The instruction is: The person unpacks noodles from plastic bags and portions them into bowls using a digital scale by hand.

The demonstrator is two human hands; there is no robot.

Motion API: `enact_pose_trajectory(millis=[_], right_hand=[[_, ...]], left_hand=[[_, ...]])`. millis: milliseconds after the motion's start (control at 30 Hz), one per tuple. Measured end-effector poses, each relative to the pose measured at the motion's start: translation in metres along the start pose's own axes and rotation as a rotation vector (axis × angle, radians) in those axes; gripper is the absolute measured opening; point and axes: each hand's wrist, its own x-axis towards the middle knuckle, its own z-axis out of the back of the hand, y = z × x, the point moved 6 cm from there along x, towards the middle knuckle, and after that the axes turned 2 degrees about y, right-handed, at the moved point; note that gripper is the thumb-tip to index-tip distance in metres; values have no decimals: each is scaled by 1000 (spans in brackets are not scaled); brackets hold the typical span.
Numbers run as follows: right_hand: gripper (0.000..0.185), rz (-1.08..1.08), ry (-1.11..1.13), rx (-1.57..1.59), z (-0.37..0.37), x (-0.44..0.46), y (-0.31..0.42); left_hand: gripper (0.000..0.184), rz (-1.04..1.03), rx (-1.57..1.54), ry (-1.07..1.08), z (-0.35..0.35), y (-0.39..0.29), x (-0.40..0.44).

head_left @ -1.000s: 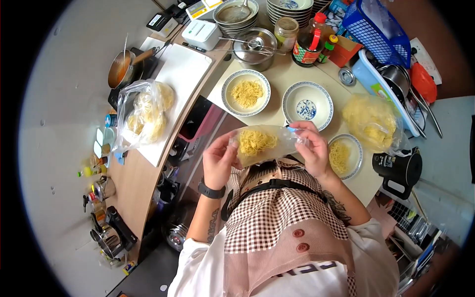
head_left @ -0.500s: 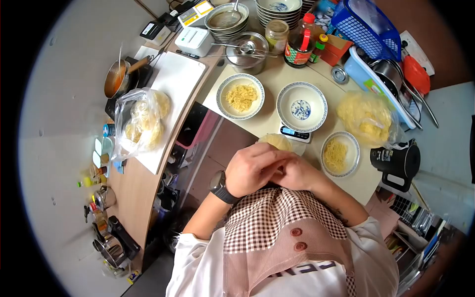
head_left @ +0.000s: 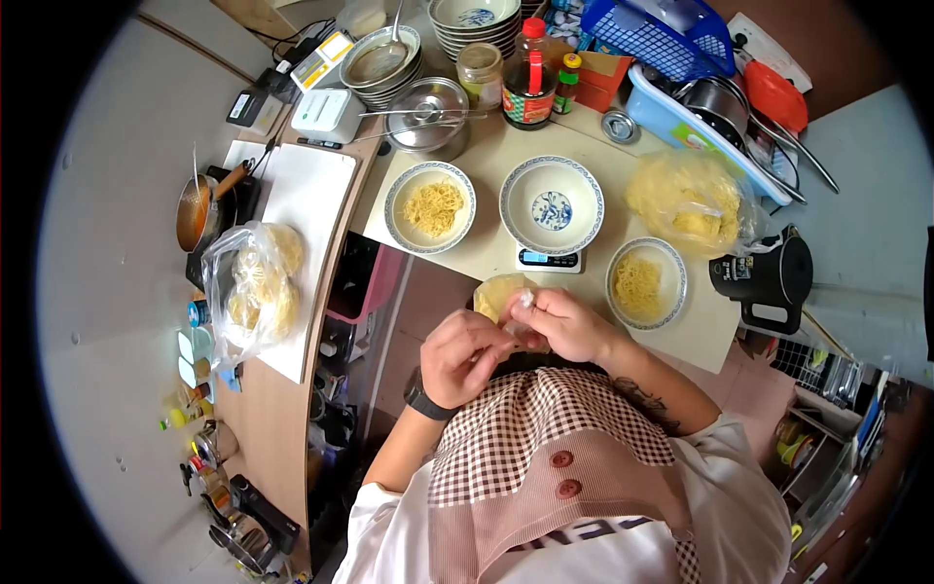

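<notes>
My left hand, with a dark watch on its wrist, and my right hand are close together in front of my apron. Between them is a small clear plastic bag with pale yellow noodles in it. Both hands pinch its twisted top, and a white end of the plastic pokes out by my right fingers. Just beyond, an empty blue-patterned bowl rests on a digital kitchen scale. Bowls of noodles stand on either side, a left one and a right one.
A larger bag of noodles and a black kettle are at the right. Behind stand a lidded pot, a sauce bottle and stacked bowls. Another noodle bag lies on the left counter's white board.
My hands have moved apart a little, and the bag's twisted top now shows between them. The view has shifted, so the tabletop things appear further left.
</notes>
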Motion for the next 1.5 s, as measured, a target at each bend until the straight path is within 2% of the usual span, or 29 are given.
enact_pose_trajectory(millis=[33,67,133,167,267,300,333,400,500,600,667,733,800,833,900,933,1000,1067,1167,1267,1333,1400,1433,1467,1500], right_hand=[[25,110,3,-87,5,0,1],[24,116,63,-150,7,-3,6],[21,121,187,-277,5,-11,24],[7,232,153,-459,2,-19,45],[16,627,-222,-940,11,-30,61],[20,697,-393,-1045,6,-36,72],[15,930,-507,-1278,4,-39,71],[13,1139,-492,-1418,-8,-40,78],[15,1192,-465,-1499,-22,-44,85],[17,1266,-444,-1463,-25,-51,80],[17,1383,-334,-1434,-37,-55,65],[21,1297,-148,-1284,-48,-61,46],[18,1170,-35,-1149,-56,-58,50],[17,1120,64,-1069,-63,-50,51],[18,1001,172,-1020,-72,-39,48],[17,922,213,-982,-79,-36,48],[14,810,233,-767,-85,-28,42],[11,734,136,-732,-82,-24,40],[9,618,18,-494,-59,-15,39],[11,636,-117,-509,-38,-16,41],[13,598,-199,-436,-23,-16,34],[10,543,-230,-404,-18,-15,31],[9,516,-253,-397,-16,-13,27],[8,491,-282,-388,-12,-12,22],[5,443,-319,-450,-6,-12,13]], left_hand=[[14,-10,19,-36,-3,-5,6],[15,-29,38,-75,-6,-10,18],[14,50,-21,31,-20,3,28],[14,88,-56,72,-25,11,28],[14,198,-167,171,-33,34,28],[15,342,-211,217,-33,36,28],[14,449,-605,218,-38,45,25],[16,644,-899,118,-38,42,24],[20,655,-1089,-44,-37,37,27],[22,537,-689,-112,-20,38,28],[23,564,-514,-255,-5,62,26],[25,612,-363,-388,30,88,30],[25,640,-281,-403,53,120,20],[23,595,-71,-422,59,112,18],[23,501,66,-305,62,110,12],[27,494,-25,-164,59,109,8],[41,258,-272,-19,39,79,2],[54,329,-310,484,-3,67,-25],[57,386,-305,326,5,82,-47],[53,642,-559,-4,51,127,-81],[48,555,-407,-516,124,160,-110],[37,582,-364,-949,217,187,-149],[34,455,-190,-1191,264,174,-149],[33,577,8,-1230,316,204,-185],[31,431,82,-1321,348,187,-176]])
